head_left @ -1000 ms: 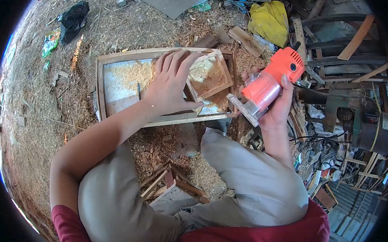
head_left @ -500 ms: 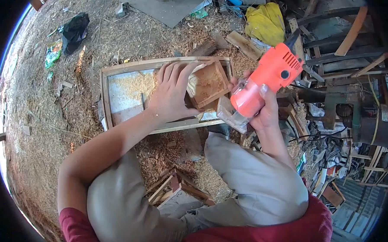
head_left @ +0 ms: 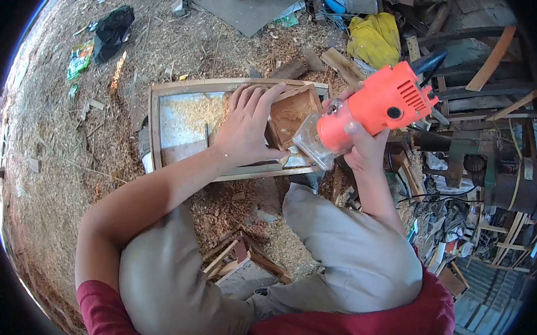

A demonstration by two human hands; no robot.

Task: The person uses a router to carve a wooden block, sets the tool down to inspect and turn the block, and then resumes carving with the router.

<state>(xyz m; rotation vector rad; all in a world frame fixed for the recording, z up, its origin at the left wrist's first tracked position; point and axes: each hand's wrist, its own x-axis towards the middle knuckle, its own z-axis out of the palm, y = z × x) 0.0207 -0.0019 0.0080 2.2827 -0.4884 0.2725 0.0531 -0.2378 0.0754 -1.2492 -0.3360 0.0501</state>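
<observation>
Knees (head_left: 343,242): bent up closest to me, with wood scraps (head_left: 239,258) on the ground between them, well short of either hand.
Right hand (head_left: 363,151): closed round the router (head_left: 379,106), thumb across its orange body, the other fingers hidden behind it.
Router: held in the air and tilted, with the clear base (head_left: 309,143) low, just beside the left thumb.
Bit: cannot make it out through the base.
Left hand (head_left: 246,132): fingers nearly straight and close together, laid flat over the box (head_left: 293,112), thumb out along its near side; pressing, not wrapped.
Box: under the left fingertips, skewed, inside the right end of the frame (head_left: 155,130); its left part is covered by the hand.
Frame: flat on the ground, with its rails close round the box. The room inside is beyond the left knuckles, dusted with shavings.
Open ground: sawdust (head_left: 70,146), wide and loose, out past the left wrist.
Right side: crowded timber (head_left: 485,56) just behind the router.
Far: yellow cloth (head_left: 373,37), board (head_left: 243,10), black bag (head_left: 111,30), well beyond the fingertips.
Edges: the round lens cuts off the corners.
</observation>
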